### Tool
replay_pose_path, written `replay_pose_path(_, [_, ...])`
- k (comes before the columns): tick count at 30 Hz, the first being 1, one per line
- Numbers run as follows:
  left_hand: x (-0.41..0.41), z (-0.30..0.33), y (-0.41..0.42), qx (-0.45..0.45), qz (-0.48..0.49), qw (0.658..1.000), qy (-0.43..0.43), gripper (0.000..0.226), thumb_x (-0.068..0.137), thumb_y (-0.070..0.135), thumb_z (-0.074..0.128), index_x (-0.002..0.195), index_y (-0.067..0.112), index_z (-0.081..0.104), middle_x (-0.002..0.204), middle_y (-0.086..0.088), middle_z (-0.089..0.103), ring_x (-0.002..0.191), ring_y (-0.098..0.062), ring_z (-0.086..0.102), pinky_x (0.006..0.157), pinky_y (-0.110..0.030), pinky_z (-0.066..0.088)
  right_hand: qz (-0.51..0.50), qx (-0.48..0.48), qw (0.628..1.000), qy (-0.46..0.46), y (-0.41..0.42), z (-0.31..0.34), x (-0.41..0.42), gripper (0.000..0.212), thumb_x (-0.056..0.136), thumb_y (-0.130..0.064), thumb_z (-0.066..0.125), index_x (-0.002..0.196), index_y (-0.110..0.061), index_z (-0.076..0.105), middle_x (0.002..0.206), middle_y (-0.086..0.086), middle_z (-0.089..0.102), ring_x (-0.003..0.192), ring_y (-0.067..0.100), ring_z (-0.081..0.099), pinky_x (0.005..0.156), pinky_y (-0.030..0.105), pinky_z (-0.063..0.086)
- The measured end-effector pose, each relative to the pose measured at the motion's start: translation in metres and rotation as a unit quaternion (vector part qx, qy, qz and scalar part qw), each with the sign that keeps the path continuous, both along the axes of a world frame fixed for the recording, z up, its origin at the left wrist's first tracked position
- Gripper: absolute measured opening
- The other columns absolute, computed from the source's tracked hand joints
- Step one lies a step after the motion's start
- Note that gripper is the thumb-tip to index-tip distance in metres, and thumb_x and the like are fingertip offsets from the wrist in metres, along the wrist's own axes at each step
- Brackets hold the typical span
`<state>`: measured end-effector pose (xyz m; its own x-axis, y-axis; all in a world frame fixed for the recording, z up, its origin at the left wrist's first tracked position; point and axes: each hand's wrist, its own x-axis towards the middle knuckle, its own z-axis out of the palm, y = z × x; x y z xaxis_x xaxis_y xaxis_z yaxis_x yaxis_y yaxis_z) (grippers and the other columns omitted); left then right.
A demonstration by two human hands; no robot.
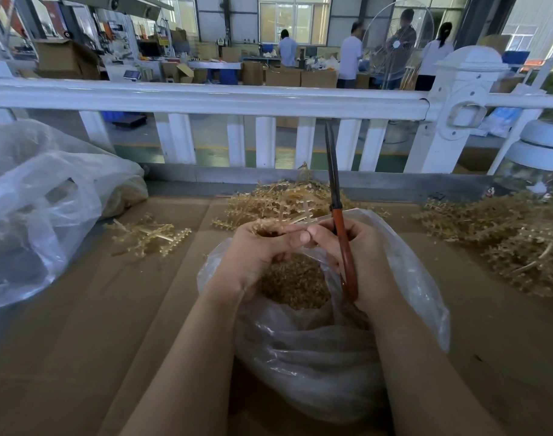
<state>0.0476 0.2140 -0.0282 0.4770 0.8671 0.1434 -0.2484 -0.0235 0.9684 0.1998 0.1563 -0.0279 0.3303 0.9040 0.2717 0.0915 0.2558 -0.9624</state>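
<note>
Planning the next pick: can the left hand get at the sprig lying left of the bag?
Probably yes: only bare cardboard lies between the left hand and that sprig, but its fingers grip another piece.

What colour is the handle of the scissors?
Reddish-brown handle, clearest in the head view.

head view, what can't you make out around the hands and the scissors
Head view:
- Scissors: handle loops partly hidden in the right hand; blades edge on, open or closed unclear.
- Golden sprig: mostly covered by curled fingers of the left hand.
- Bag under the hands: its fill hidden by hands and crumpled plastic.
- Large bag: cut off by the left edge, contents clouded.
</note>
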Motion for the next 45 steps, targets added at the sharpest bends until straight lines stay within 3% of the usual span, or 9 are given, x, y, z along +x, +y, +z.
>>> replay_pose_path(4, [0.001, 0.0, 0.001, -0.037, 0.022, 0.999, -0.019, 0.019, 0.058, 0.03, 0.087, 0.071, 0.02, 0.078, 0.058, 0.006, 0.061, 0.055, -0.008, 0.053, 0.059, -0.022, 0.047, 0.002, -0.005, 1.0, -0.004, 0.001, 0.0, 0.001, 0.015, 0.092, -0.011, 0.071, 0.095, 0.003, 0.073, 0.071, 0.002, 0.069, 0.049, -0.001, 0.058, 0.049, 0.01, 0.043])
replay_pose_path(9, [0.001, 0.001, 0.0, -0.043, 0.003, 0.999, -0.003, 0.025, 0.061, 0.028, 0.085, 0.081, 0.015, 0.079, 0.07, -0.002, 0.07, 0.058, -0.009, 0.056, 0.059, -0.021, 0.048, -0.021, -0.018, 1.0, -0.007, 0.002, 0.0, 0.0, 0.002, 0.088, -0.011, 0.075, 0.088, -0.01, 0.075, 0.075, 0.002, 0.074, 0.066, 0.008, 0.068, 0.065, 0.021, 0.051])
replay_pose_path(14, [-0.003, 0.002, -0.001, -0.029, -0.029, 0.999, 0.015, 0.022, 0.066, 0.018, 0.082, 0.084, 0.007, 0.077, 0.066, -0.001, 0.07, 0.06, -0.009, 0.056, 0.055, -0.019, 0.045, -0.03, -0.013, 0.999, -0.037, 0.004, -0.004, 0.002, 0.002, 0.088, -0.012, 0.075, 0.09, -0.011, 0.076, 0.077, -0.004, 0.074, 0.074, 0.009, 0.07, 0.073, 0.022, 0.053])
replay_pose_path(20, [-0.003, 0.004, -0.002, -0.086, 0.01, 0.996, -0.023, 0.021, 0.065, 0.022, 0.08, 0.083, 0.013, 0.077, 0.077, -0.005, 0.073, 0.068, -0.012, 0.067, 0.059, -0.021, 0.052, -0.022, 0.014, 0.999, -0.033, 0.005, -0.006, 0.001, 0.014, 0.084, -0.027, 0.079, 0.087, -0.014, 0.075, 0.076, -0.001, 0.075, 0.075, 0.011, 0.071, 0.071, 0.02, 0.054])
replay_pose_path(23, [-0.004, 0.006, 0.0, -0.124, 0.028, 0.99, -0.068, 0.02, 0.068, 0.02, 0.078, 0.085, 0.011, 0.075, 0.079, -0.007, 0.075, 0.067, -0.011, 0.07, 0.059, -0.02, 0.055, -0.061, 0.011, 0.995, -0.08, 0.005, -0.007, 0.001, 0.033, 0.071, -0.055, 0.075, 0.081, -0.024, 0.071, 0.072, -0.01, 0.072, 0.071, 0.005, 0.068, 0.066, 0.018, 0.051])
replay_pose_path(26, [-0.004, 0.008, 0.001, -0.144, 0.046, 0.982, -0.111, 0.026, 0.068, 0.016, 0.076, 0.093, 0.007, 0.071, 0.08, -0.006, 0.075, 0.07, -0.011, 0.072, 0.061, -0.018, 0.056, -0.065, -0.004, 0.989, -0.131, 0.007, -0.013, 0.003, 0.037, 0.074, -0.061, 0.075, 0.087, -0.027, 0.067, 0.078, -0.016, 0.07, 0.077, 0.003, 0.067, 0.073, 0.028, 0.052])
replay_pose_path(33, [-0.007, 0.012, 0.002, -0.14, 0.1, 0.967, -0.189, 0.026, 0.07, 0.01, 0.075, 0.096, 0.01, 0.069, 0.081, -0.003, 0.075, 0.072, -0.01, 0.072, 0.066, -0.018, 0.057, -0.077, -0.043, 0.939, -0.333, 0.007, -0.018, 0.001, 0.06, 0.066, -0.087, 0.053, 0.101, -0.039, 0.057, 0.089, -0.026, 0.063, 0.085, -0.01, 0.058, 0.072, 0.016, 0.045])
replay_pose_path(38, [-0.007, 0.013, 0.001, -0.119, 0.11, 0.966, -0.203, 0.014, 0.071, 0.011, 0.073, 0.084, 0.015, 0.07, 0.076, 0.001, 0.074, 0.071, -0.008, 0.07, 0.067, -0.017, 0.055, -0.082, -0.039, 0.922, -0.377, 0.005, -0.018, 0.001, 0.066, 0.068, -0.084, 0.055, 0.111, -0.034, 0.058, 0.097, -0.023, 0.063, 0.088, -0.004, 0.058, 0.076, 0.019, 0.048])
replay_pose_path(45, [-0.007, 0.011, 0.001, -0.092, 0.101, 0.973, -0.185, 0.015, 0.071, 0.012, 0.073, 0.084, 0.013, 0.067, 0.077, 0.002, 0.073, 0.071, -0.008, 0.07, 0.067, -0.019, 0.054, -0.097, -0.027, 0.913, -0.397, 0.004, -0.017, -0.001, 0.063, 0.07, -0.082, 0.055, 0.106, -0.031, 0.059, 0.089, -0.022, 0.062, 0.085, 0.001, 0.062, 0.075, 0.023, 0.054])
